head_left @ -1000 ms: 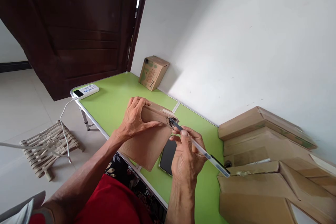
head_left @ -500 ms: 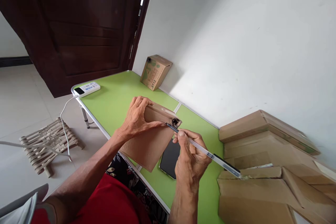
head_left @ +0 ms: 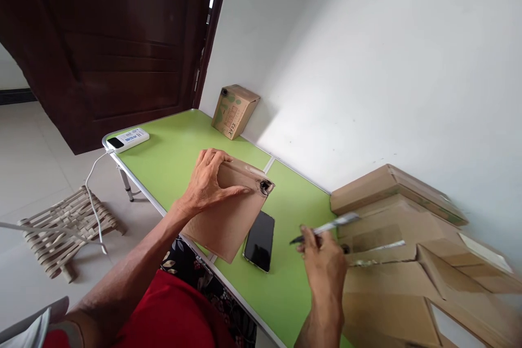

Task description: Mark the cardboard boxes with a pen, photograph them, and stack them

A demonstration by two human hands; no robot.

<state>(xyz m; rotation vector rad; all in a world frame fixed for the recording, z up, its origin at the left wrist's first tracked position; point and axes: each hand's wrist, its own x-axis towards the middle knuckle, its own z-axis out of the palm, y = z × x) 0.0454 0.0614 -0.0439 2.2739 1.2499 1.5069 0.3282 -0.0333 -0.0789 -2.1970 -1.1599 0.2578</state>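
My left hand (head_left: 209,182) grips the upper edge of a brown cardboard box (head_left: 228,223), thumb along its near face and fingers over the top. At the box's upper right corner is a round hole (head_left: 265,187) with dark, ragged edges. My right hand (head_left: 322,258) is closed around a pen (head_left: 332,224), blurred by motion, its dark tip pointing left, apart from the box. Between the box and that hand, a black smartphone (head_left: 260,242) lies on the green table (head_left: 285,288).
Cardboard boxes (head_left: 383,283) are piled on the right, by the wall. A smaller printed box (head_left: 235,111) leans against the wall at the back. A white device (head_left: 128,140) with a cable sits at the table's left end. On the floor stands a woven stool (head_left: 69,228).
My right hand has pulled the pen away from the corner hole, moving right and down. More of the smartphone now shows. My left hand keeps its hold on the box.
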